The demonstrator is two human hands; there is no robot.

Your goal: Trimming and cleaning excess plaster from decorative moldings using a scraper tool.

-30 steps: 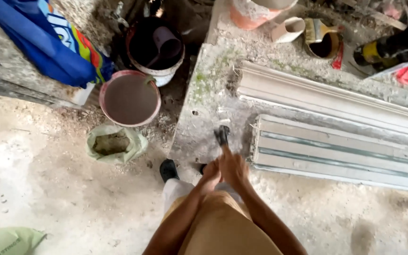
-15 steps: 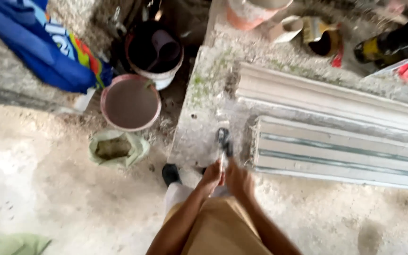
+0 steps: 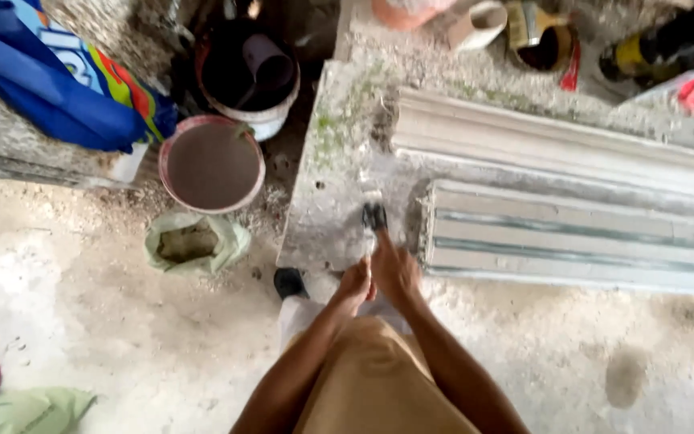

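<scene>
Gripping a small dark-handled tool (image 3: 373, 219), both hands meet over the near edge of the grey concrete slab (image 3: 339, 185). The right hand (image 3: 396, 272) is wrapped around the tool's lower end, and the left hand (image 3: 355, 285) presses in just beside it, fingers curled; whether the left hand actually holds the tool I cannot tell. The tool's dark head lies against the slab's surface, pointing away from the person.

Right of the tool on the slab lies a ribbed pale moulding (image 3: 572, 237), and beyond that a longer white moulding (image 3: 556, 145) runs along the slab. Left of the slab, on the floor, sits a pink-rimmed bucket (image 3: 212, 165) filled with grey mix, with a dark bucket (image 3: 246, 76) behind it. Nearer than the pink bucket, an open greenish sack (image 3: 193, 243) of powder slumps on the dusty floor. A blue cloth (image 3: 50, 88) hangs over a ledge far left of the slab. A dark shoe (image 3: 288, 281) shows at the slab's near corner.
</scene>
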